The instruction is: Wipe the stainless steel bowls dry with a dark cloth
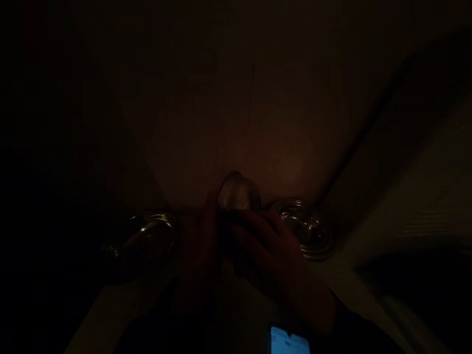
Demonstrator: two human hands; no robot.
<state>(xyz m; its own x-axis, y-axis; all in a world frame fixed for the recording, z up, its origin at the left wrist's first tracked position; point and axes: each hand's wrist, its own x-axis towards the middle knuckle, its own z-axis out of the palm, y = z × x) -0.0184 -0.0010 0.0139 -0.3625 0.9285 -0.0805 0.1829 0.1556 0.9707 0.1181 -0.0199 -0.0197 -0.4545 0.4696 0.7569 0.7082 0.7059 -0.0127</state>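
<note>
Between left hand (201,241) and right hand (278,250), note shiny, rounded container (239,194). Appears stiff, fairly light, possibly slippery; best held around sides. Cannot tell, in darkness, whether gripped by either hand's fingers (260,231).

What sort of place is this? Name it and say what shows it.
Possibly a kitchen or dining spot, though too dark to be sure: a shiny left dish, a shiny right dish and a rounded metallic vessel between them.
</note>
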